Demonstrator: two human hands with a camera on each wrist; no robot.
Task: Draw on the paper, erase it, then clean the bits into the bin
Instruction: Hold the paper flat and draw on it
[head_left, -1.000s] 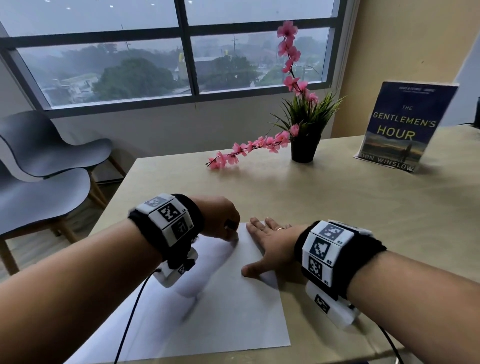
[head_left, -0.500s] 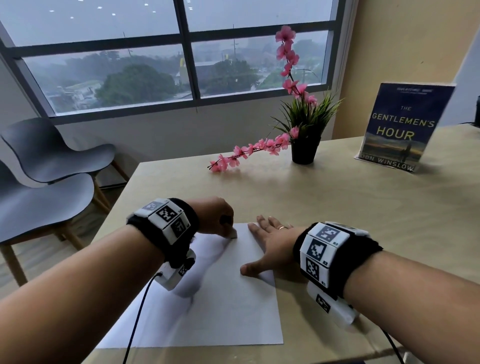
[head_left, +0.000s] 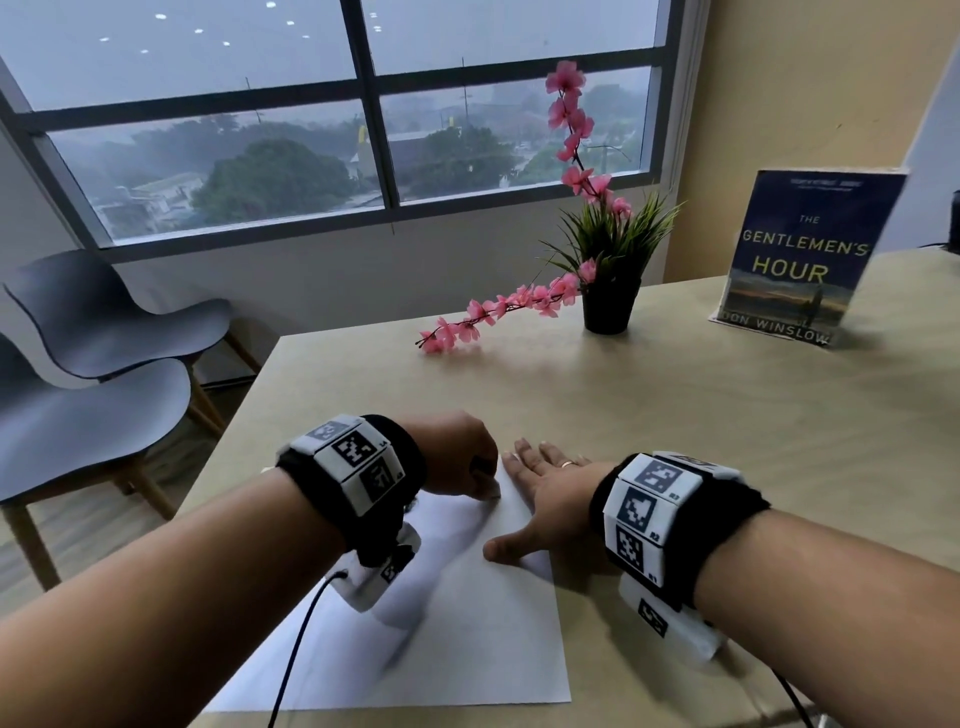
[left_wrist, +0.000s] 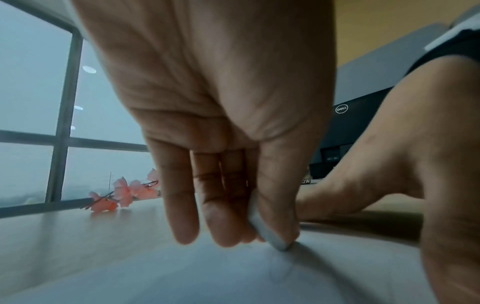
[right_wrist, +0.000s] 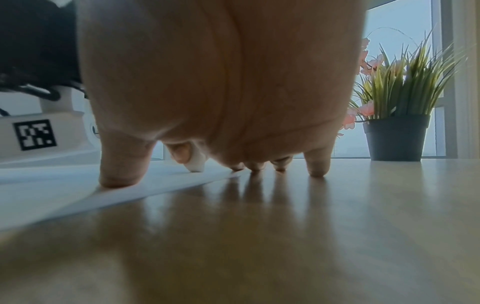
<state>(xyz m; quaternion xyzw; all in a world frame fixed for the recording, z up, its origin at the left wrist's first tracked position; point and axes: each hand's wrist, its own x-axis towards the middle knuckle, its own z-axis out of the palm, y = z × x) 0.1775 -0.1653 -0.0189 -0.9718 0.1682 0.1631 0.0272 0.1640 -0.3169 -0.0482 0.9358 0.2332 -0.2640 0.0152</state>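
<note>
A white sheet of paper (head_left: 415, 623) lies flat on the wooden table (head_left: 675, 415), its near edge close to the person and its far corner under both hands. On the paper's right edge rests the right hand (head_left: 545, 499), fingers straight and spread. In the right wrist view its thumb (right_wrist: 122, 164) presses on the paper while its fingertips (right_wrist: 317, 164) touch down at or just past the paper's edge on the bare table. A ring (head_left: 570, 463) sits on one finger.

Just left of that hand, at the paper's far corner, the left hand (head_left: 457, 457) is curled, knuckles up. In the left wrist view its thumb and fingers (left_wrist: 182, 195) pinch a small white eraser (left_wrist: 267, 232), whose lower tip touches the paper. The same eraser shows in the right wrist view as a white tip (right_wrist: 196, 162) on the sheet.

Beyond the paper, towards the window (head_left: 311, 130), a black pot of green grass (head_left: 608, 301) stands on the table with a spray of pink flowers (head_left: 493, 312) drooping to its left. Right of the pot a book (head_left: 800, 260) stands upright. Left of the table, two grey chairs (head_left: 104, 364) stand under the window. No bin is in view.
</note>
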